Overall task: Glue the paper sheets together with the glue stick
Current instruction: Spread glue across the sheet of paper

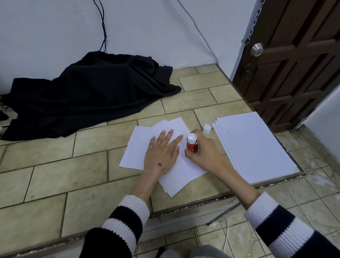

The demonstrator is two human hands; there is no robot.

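Note:
A loose pile of white paper sheets [179, 175] lies on the tiled floor in the middle of the view. My left hand [161, 152] rests flat on the pile with its fingers spread. My right hand [204, 152] grips a red glue stick [191, 144] with a white end, held tilted with its lower tip down on the top sheet. The stick's white cap [207, 129] stands on the floor just beyond my right hand. A second, neater stack of white sheets [255, 146] lies to the right.
A black cloth [88, 95] is heaped against the back wall on the left. A brown door [294, 60] stands at the right. A metal floor strip [192, 207] runs across in front of the papers, and a white cable [226, 235] lies near my knees.

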